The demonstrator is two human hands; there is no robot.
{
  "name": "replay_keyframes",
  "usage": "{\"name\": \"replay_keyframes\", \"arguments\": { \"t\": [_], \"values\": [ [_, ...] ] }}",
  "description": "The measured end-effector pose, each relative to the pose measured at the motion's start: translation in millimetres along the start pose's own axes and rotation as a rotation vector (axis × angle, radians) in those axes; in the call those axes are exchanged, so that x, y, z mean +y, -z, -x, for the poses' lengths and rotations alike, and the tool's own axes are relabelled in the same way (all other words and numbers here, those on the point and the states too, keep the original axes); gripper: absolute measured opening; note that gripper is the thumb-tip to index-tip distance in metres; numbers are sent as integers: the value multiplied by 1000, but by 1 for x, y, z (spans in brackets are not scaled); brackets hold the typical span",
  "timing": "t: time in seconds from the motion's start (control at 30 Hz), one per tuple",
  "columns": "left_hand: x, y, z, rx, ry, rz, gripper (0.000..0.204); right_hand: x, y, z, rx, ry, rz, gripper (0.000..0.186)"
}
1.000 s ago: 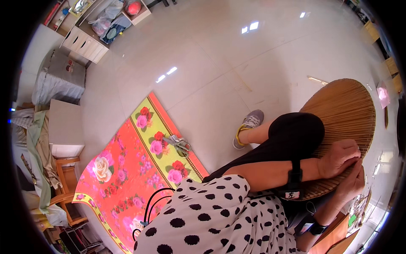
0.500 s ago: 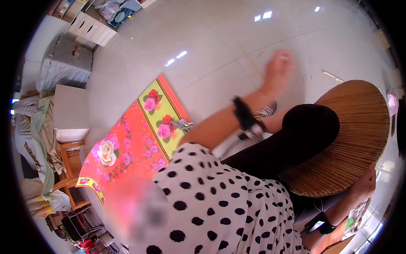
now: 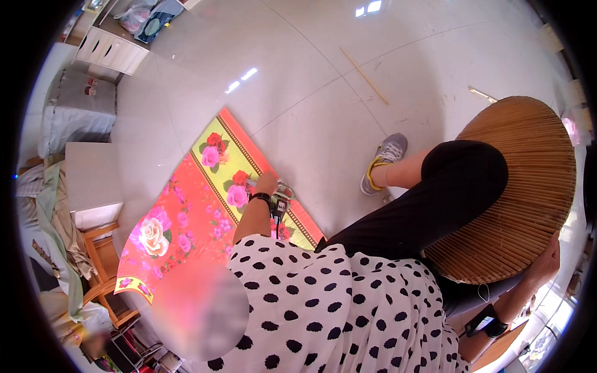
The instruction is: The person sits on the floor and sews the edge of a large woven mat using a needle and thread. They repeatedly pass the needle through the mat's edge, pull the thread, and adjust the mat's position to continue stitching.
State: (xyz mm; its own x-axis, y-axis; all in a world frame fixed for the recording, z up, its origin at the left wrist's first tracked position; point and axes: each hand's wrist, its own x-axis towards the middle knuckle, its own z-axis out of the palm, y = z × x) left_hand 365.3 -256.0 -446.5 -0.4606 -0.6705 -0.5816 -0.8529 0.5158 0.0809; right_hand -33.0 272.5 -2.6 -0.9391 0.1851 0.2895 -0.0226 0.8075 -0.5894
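Observation:
A large round brown disc of thin, bamboo-like strips (image 3: 522, 193) leans over my lap at the right. My right hand (image 3: 547, 262) is closed on its lower right rim. My left hand (image 3: 266, 183) is down at the edge of a red and yellow flowered sheet (image 3: 199, 205), right at a metal hand tool (image 3: 285, 189) that it partly covers. The fingers of that hand are hidden, so whether they grip the tool does not show. Each wrist wears a black strap with a small device.
On the pale tiled floor lie a thin strip (image 3: 364, 74) and a short light stick (image 3: 482, 94). My shoe (image 3: 384, 158) rests beside the sheet. Along the left stand a covered grey box (image 3: 81, 102), a drawer unit (image 3: 112, 50) and a wooden chair (image 3: 102, 248).
My left hand has swung from above the floor, left and back toward me, down to the metal tool on the sheet. My right hand keeps its hold on the disc's rim.

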Motion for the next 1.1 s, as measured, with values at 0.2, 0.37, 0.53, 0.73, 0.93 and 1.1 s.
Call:
{"name": "replay_keyframes", "arguments": {
  "t": [0.2, 0.37, 0.53, 0.73, 0.93, 1.1],
  "values": [
    [-2, -20, 7, -8, -127, -181, 21, -7, -7, 8, -10, 33, -70, 42],
    [42, 13, -33, 247, 173, 143, 28, -14, -7, 24, 76, 103, 13, 36],
    [146, 133, -23, 2, -402, 1261, 17, -15, -12, 35, 175, 144, 30, 28],
    [328, 271, 136, -430, -860, 1587, 9, -54, -11, 52, 119, 231, -54, 22],
    [449, 257, 253, -760, -1083, 1488, 12, -62, -10, 63, 96, 256, -202, 18],
    [484, 240, 279, -928, -1160, 1470, 18, -64, -14, 65, 84, 300, -250, 22]
  ]
}}
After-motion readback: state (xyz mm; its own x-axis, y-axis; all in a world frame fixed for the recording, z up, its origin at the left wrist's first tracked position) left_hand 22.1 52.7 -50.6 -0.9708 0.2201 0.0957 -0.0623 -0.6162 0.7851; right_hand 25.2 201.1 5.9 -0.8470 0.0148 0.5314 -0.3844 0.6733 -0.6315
